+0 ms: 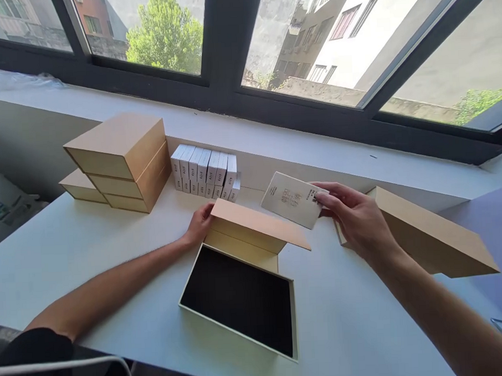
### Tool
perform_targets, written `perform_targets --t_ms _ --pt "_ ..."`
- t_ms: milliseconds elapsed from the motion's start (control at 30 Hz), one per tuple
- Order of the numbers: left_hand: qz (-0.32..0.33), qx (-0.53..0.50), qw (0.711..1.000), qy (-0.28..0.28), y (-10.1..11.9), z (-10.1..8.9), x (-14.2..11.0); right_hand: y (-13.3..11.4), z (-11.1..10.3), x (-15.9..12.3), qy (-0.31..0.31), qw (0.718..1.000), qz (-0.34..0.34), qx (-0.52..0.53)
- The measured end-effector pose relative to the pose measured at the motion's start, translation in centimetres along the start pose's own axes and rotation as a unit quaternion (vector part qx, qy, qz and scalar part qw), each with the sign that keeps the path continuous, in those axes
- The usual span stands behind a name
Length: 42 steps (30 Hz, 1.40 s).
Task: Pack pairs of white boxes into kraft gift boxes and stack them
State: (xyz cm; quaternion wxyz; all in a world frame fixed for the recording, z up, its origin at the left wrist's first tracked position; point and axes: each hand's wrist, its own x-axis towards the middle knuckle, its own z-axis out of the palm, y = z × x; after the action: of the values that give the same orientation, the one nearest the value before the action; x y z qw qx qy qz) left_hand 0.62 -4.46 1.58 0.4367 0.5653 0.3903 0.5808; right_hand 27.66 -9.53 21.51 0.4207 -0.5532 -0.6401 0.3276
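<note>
Card bearing illegibly small print is pinched by the right hand.

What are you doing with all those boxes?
A person's right hand is holding up a flat, pale thing with printing on it. The left hand is at the raised lid of an open box that's black inside. Little white boxes stand in rows behind it. Bigger brown boxes are piled on the left, and there's at least one more on the right.
</note>
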Motion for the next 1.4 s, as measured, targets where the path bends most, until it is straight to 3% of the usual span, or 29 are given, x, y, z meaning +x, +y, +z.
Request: perform_targets --t_ms 67,133,267,367,433,533,633,700,767,833,900,933,1000,1100,1233,1400 --pt "0.006 0.003 1.000 0.004 -0.2 -0.2 0.0 -0.7 0.7 -3.7 -0.047 0.998 0.025 -0.022" --pt "0.015 0.005 1.000 0.009 -0.5 -0.3 0.0 -0.3 2.4 -6.6 -0.141 0.988 0.062 -0.032" --pt "0.006 -0.004 0.999 0.039 -1.2 -0.6 -0.1 2.9 6.9 -9.5 -0.306 0.940 0.111 -0.102" --pt "-0.011 -0.010 0.997 0.079 -1.6 -0.8 0.0 5.0 9.8 -9.4 -0.353 0.886 0.031 -0.298" --pt "-0.014 -0.009 0.996 0.091 -1.7 -0.9 0.0 5.6 11.6 -9.1 -0.383 0.847 -0.026 -0.368" --pt "-0.012 0.000 0.996 0.094 -1.7 -0.8 0.1 5.5 13.8 -8.7 -0.428 0.825 -0.064 -0.363" --pt "-0.012 -0.010 0.997 0.080 -1.5 -0.6 0.1 4.5 14.3 -8.4 -0.458 0.810 -0.093 -0.355" --pt "-0.015 -0.022 0.997 0.069 -1.3 -0.4 0.1 3.1 13.3 -7.7 -0.456 0.816 -0.116 -0.335" --pt "-0.019 -0.027 0.997 0.068 -1.1 -0.3 0.2 1.2 11.3 -5.8 -0.402 0.866 -0.131 -0.268" --pt "-0.023 -0.019 0.997 0.072 -1.0 -0.3 0.2 -0.6 9.3 -2.4 -0.271 0.941 -0.122 -0.158" --pt "-0.033 0.003 0.996 0.083 -1.0 -0.3 0.2 -1.4 8.3 2.1 -0.120 0.987 -0.084 -0.070" --pt "-0.039 0.015 0.995 0.091 -1.0 -0.4 0.2 -1.2 8.3 4.6 -0.092 0.992 -0.057 -0.063" --pt "-0.046 0.032 0.993 0.100 -0.9 -0.5 0.1 0.3 9.3 9.1 -0.119 0.986 0.061 -0.102" --pt "-0.033 0.038 0.994 0.093 -0.7 -0.5 0.0 3.6 11.6 13.4 -0.150 0.970 0.138 -0.132" --pt "-0.019 0.033 0.996 0.083 -0.2 -0.4 0.2 6.5 13.0 15.0 -0.190 0.956 0.176 -0.135" --pt "-0.030 0.045 0.994 0.098 -0.2 -0.4 0.3 7.8 11.7 15.6 -0.191 0.952 0.189 -0.150"
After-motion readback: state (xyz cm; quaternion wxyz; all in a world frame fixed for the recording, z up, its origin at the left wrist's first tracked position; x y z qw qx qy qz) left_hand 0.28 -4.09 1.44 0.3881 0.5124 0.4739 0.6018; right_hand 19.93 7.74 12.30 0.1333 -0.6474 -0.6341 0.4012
